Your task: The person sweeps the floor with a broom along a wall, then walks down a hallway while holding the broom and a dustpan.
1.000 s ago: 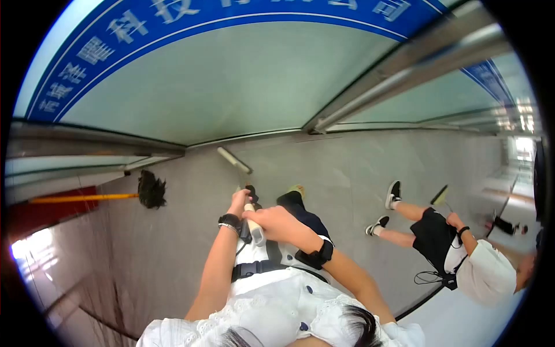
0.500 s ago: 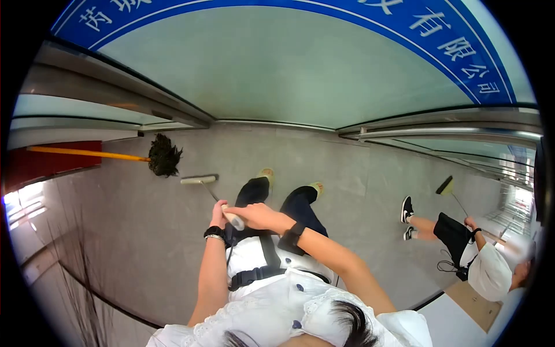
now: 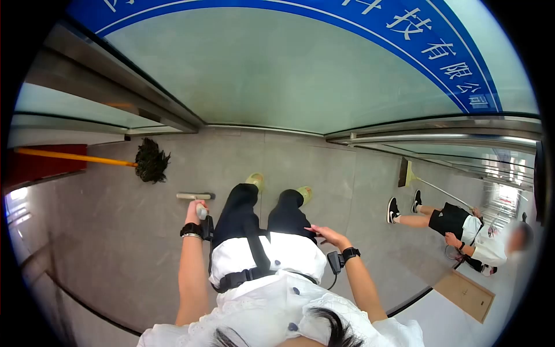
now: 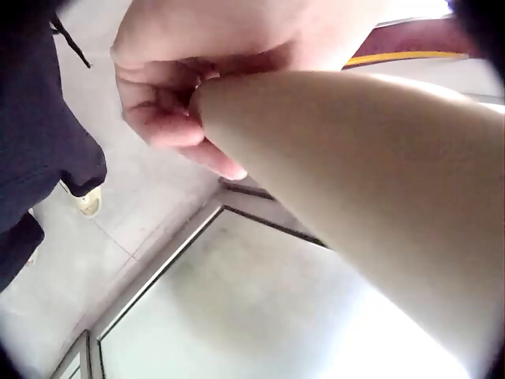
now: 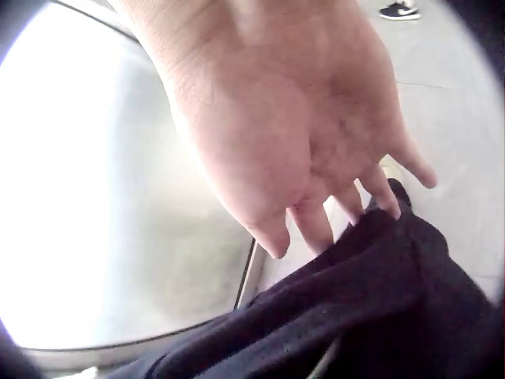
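My left hand point(image 3: 192, 215) grips the pale handle point(image 3: 201, 211) of a window squeegee, low by my left side. Beyond the fist, the squeegee's bar-shaped head point(image 3: 195, 196) shows over the floor. In the left wrist view the thick, cream-coloured handle point(image 4: 339, 158) fills the right half, with curled fingers point(image 4: 166, 126) around its end. My right hand point(image 3: 328, 235) holds nothing and hangs beside my right thigh. Its palm point(image 5: 292, 134) and loosely spread fingers show in the right wrist view, close to the dark trousers point(image 5: 363, 292).
A frosted glass door point(image 3: 254, 75) with a blue lettered band stands in front. At left a mop point(image 3: 151, 161) with a yellow pole lies over a red mat point(image 3: 46, 162). Another person point(image 3: 462, 231) at right holds a long-handled squeegee point(image 3: 406, 172). A brown board point(image 3: 465, 294) is near them.
My right hand has let go of the squeegee handle and swung right to my thigh. The left hand has moved left and down with the squeegee. The other person's squeegee has shifted left.
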Motion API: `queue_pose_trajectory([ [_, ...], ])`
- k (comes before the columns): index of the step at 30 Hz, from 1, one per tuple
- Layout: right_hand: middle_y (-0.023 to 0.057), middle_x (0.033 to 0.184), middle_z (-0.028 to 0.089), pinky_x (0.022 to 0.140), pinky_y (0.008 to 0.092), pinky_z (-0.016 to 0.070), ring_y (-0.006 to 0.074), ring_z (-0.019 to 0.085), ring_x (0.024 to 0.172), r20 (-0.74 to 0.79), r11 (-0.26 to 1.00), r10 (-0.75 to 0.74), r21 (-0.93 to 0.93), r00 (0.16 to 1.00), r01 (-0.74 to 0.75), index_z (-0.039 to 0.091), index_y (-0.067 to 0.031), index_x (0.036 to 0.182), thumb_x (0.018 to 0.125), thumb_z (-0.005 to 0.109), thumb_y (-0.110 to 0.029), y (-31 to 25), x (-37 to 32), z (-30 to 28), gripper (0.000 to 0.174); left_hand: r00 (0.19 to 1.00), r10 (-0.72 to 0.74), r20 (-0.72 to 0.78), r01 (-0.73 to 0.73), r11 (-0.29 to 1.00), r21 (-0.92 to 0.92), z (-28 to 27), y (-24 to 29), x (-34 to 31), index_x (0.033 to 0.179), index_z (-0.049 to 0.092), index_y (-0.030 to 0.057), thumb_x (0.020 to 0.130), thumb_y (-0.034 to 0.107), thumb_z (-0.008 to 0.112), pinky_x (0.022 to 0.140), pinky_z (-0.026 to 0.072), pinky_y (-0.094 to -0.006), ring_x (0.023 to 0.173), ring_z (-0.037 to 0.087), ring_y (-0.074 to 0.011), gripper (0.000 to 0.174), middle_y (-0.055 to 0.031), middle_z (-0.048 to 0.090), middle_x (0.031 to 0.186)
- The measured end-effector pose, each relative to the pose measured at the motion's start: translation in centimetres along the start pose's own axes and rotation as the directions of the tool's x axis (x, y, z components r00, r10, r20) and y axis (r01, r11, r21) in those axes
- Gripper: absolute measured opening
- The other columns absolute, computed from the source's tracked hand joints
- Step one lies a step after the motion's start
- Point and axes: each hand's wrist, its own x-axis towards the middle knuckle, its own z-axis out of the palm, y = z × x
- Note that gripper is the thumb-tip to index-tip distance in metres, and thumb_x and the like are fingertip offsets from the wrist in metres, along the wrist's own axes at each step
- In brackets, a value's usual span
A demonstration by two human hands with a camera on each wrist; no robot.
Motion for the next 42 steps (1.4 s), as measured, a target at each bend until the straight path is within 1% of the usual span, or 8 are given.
queue_pose_trajectory([
  [5,0.0107,0.109,0.054,0.071,0.0383,0.0429,0.0239,0.054,0.091,-0.093,0.885,-0.102,-0.463,0.990,0.047,0.058,-0.0066,0.105,0.079,0.044,-0.053,-7.1,2.1,0.2,0.055,0.989,-0.018,-0.145,0.037,0.991,0.130,4.2,2.5,-0.9,0.059,0.041,0.0111,0.079,0.015,0.043,0.038,0.0299,-0.0239,0.039,0.038,-0.0117,0.021,0.0008,0.044,0.050],
  [7,0.0126,0.097,0.058,0.063,0.0324,0.0472,0.0201,0.059,0.072,-0.140,0.870,-0.444,-0.304,0.885,0.389,0.055,-0.0002,0.104,0.076,0.048,-0.052,-11.6,4.0,3.4,0.060,0.993,-0.081,-0.087,0.098,0.973,0.209,5.3,2.5,-1.0,0.061,0.043,0.0114,0.077,0.021,0.047,0.038,0.0327,-0.0250,0.040,0.041,-0.0124,0.019,0.0013,0.047,0.052],
  [9,0.0137,0.104,0.055,0.064,0.0363,0.0489,0.0276,0.059,0.083,0.006,0.955,-0.292,0.060,0.956,0.292,0.050,-0.0037,0.113,0.079,0.043,-0.055,-18.2,3.0,7.7,0.062,0.984,0.023,-0.178,-0.002,0.994,0.114,6.5,0.9,-0.3,0.062,0.045,0.0104,0.076,0.021,0.048,0.040,0.0361,-0.0257,0.042,0.044,-0.0127,0.018,0.0007,0.048,0.054],
  [13,0.0211,0.103,0.051,0.047,0.0342,0.0525,0.0301,0.062,0.070,0.293,0.974,-0.181,-0.082,0.939,0.213,0.042,0.0042,0.114,0.078,0.044,-0.051,-22.2,5.3,13.7,0.066,0.937,0.137,-0.320,-0.027,0.944,0.327,10.2,-0.3,0.6,0.074,0.053,0.0012,0.076,0.020,0.050,0.050,0.0446,-0.0300,0.053,0.052,-0.0180,0.020,-0.0085,0.054,0.063],
  [19,0.0131,0.064,0.058,0.044,0.0327,0.0497,0.0228,0.058,0.046,0.123,0.971,-0.233,-0.021,0.965,0.237,0.052,0.0086,0.080,0.072,0.052,-0.024,-21.6,8.9,12.9,0.033,0.993,-0.012,-0.119,0.050,0.946,0.320,11.4,0.1,1.0,0.106,0.044,-0.0015,0.081,0.027,0.045,0.068,0.0450,-0.0301,0.084,0.059,-0.0235,0.038,-0.0153,0.058,0.096],
  [30,0.0173,0.068,0.060,0.054,0.0393,0.0451,0.0311,0.059,0.062,-0.403,0.768,-0.438,-0.632,0.804,0.102,0.059,0.0002,0.068,0.068,0.055,-0.027,-14.8,9.8,2.7,0.027,0.961,0.247,-0.123,-0.227,0.961,0.156,8.0,2.6,-6.4,0.100,0.051,0.0036,0.081,0.018,0.043,0.071,0.0414,-0.0276,0.086,0.057,-0.0213,0.025,-0.0094,0.057,0.093],
  [34,0.0065,0.047,0.048,0.035,0.0268,0.0346,0.0152,0.045,0.037,-0.291,0.988,-0.157,-0.055,0.944,0.147,0.052,-0.0012,0.062,0.076,0.054,-0.032,-11.2,10.2,-0.9,0.034,0.954,0.229,-0.191,-0.197,0.965,0.175,7.9,1.5,-6.9,0.098,0.052,0.0033,0.080,0.018,0.044,0.071,0.0417,-0.0273,0.083,0.057,-0.0213,0.024,-0.0090,0.057,0.091],
  [42,0.0040,0.061,0.048,0.035,0.0254,0.0336,0.0115,0.045,0.044,-0.250,0.904,0.019,0.417,0.968,0.090,0.044,-0.0090,0.109,0.076,0.059,-0.026,5.0,3.5,-4.7,0.040,0.955,0.237,-0.176,-0.163,0.920,0.356,7.7,-0.1,-7.2,0.095,0.052,0.0037,0.080,0.018,0.043,0.066,0.0431,-0.0261,0.078,0.060,-0.0196,0.022,-0.0087,0.059,0.088],
])
